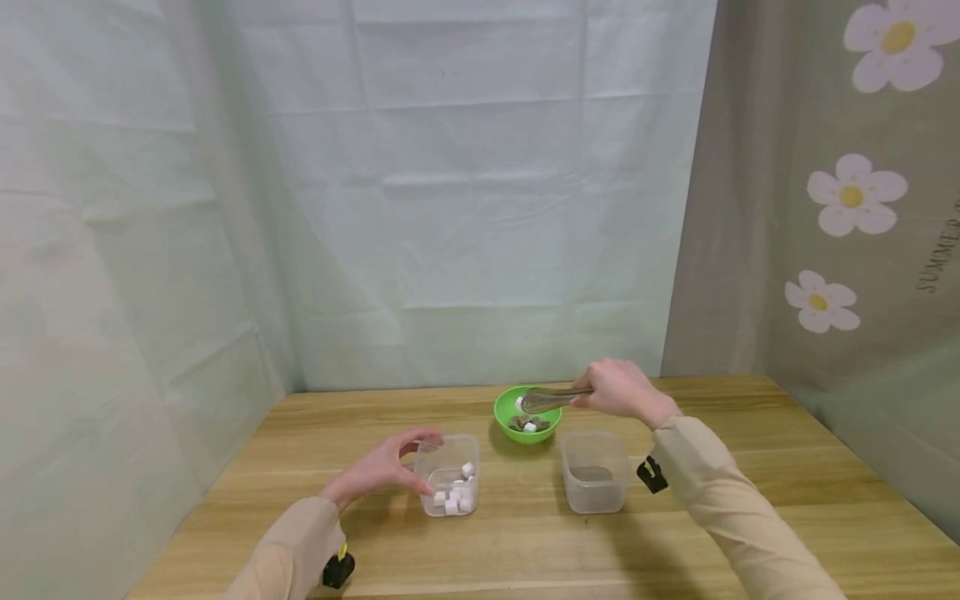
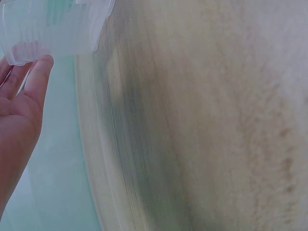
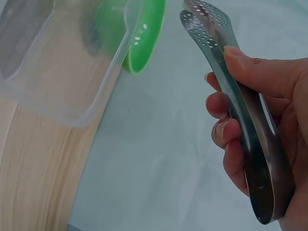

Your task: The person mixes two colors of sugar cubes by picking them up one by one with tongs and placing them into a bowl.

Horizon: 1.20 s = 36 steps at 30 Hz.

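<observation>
My right hand (image 1: pixel 618 388) grips metal tongs (image 3: pixel 250 130) with perforated tips, squeezed nearly together. In the head view the tongs reach over a green bowl (image 1: pixel 504 429) holding brown pieces (image 1: pixel 519 422) and a white cube (image 1: pixel 530 427). Another white cube (image 1: pixel 519 403) shows right at the tongs' tips; whether they pinch it I cannot tell. My left hand (image 1: pixel 382 467) holds a clear plastic container (image 1: pixel 471 446) by its left side, thumb at the near side and fingers at the far side. Several white cubes (image 1: pixel 452 506) lie inside that container.
A second clear container (image 1: pixel 594 500) stands on the wooden table (image 1: pixel 517 550), right of the first and nearer than the bowl. Light curtains (image 1: pixel 480 208) hang behind the table and along its sides.
</observation>
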Each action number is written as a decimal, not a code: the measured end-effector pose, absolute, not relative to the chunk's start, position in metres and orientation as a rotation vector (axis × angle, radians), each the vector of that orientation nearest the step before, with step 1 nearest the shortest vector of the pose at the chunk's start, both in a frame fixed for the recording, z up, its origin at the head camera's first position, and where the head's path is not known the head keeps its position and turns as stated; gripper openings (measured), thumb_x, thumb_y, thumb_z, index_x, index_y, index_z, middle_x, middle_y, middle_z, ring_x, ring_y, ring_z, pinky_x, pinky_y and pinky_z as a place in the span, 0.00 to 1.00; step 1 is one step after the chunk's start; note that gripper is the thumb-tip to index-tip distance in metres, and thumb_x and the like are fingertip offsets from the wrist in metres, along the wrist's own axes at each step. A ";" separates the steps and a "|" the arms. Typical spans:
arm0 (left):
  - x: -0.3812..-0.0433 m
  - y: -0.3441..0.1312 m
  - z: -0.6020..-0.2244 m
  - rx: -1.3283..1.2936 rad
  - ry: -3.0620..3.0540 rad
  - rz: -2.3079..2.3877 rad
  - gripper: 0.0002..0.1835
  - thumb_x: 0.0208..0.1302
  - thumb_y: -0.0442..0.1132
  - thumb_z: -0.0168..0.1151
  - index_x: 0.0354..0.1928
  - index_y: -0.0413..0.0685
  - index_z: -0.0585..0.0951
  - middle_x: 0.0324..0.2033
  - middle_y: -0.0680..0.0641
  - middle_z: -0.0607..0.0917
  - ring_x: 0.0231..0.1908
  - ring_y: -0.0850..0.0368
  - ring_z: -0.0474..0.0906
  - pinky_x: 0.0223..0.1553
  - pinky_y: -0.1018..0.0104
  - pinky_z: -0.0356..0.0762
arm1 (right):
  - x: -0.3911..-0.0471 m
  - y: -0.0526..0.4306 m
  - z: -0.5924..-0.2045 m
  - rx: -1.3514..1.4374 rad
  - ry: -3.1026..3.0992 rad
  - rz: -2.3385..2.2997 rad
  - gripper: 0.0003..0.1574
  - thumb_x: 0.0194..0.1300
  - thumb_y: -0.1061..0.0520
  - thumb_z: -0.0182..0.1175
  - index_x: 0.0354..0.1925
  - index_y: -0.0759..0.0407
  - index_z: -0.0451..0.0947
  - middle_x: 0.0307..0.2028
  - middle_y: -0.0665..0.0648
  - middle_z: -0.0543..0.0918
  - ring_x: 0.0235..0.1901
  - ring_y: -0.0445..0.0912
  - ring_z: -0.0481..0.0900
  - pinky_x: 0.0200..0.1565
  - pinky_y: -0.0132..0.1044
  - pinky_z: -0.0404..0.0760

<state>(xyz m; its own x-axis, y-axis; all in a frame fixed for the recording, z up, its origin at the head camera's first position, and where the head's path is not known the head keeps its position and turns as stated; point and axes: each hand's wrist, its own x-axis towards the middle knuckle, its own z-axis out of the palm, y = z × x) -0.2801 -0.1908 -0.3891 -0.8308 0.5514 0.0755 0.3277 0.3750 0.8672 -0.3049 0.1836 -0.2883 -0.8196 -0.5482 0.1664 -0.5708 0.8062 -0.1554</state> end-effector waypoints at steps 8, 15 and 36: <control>-0.281 -0.192 -0.389 0.788 2.396 1.447 0.41 0.42 0.35 0.73 0.61 0.41 0.65 0.56 0.43 0.68 0.56 0.43 0.60 0.52 0.48 0.61 | -0.309 0.188 -0.290 0.880 -2.865 0.268 0.15 0.53 0.50 0.65 0.38 0.57 0.84 0.36 0.53 0.83 0.25 0.40 0.78 0.19 0.32 0.70; -0.281 -0.191 -0.390 0.789 2.393 1.447 0.41 0.42 0.36 0.73 0.61 0.41 0.66 0.56 0.43 0.69 0.56 0.43 0.61 0.51 0.48 0.61 | -0.311 0.187 -0.294 0.882 -2.865 0.243 0.15 0.53 0.51 0.65 0.38 0.57 0.84 0.36 0.54 0.83 0.19 0.37 0.72 0.16 0.30 0.65; -0.281 -0.192 -0.390 0.777 2.396 1.445 0.42 0.41 0.37 0.74 0.61 0.40 0.65 0.56 0.43 0.68 0.56 0.43 0.61 0.51 0.51 0.63 | -0.305 0.169 -0.291 0.914 -2.806 0.219 0.16 0.54 0.48 0.64 0.38 0.55 0.84 0.36 0.53 0.83 0.13 0.36 0.63 0.14 0.29 0.61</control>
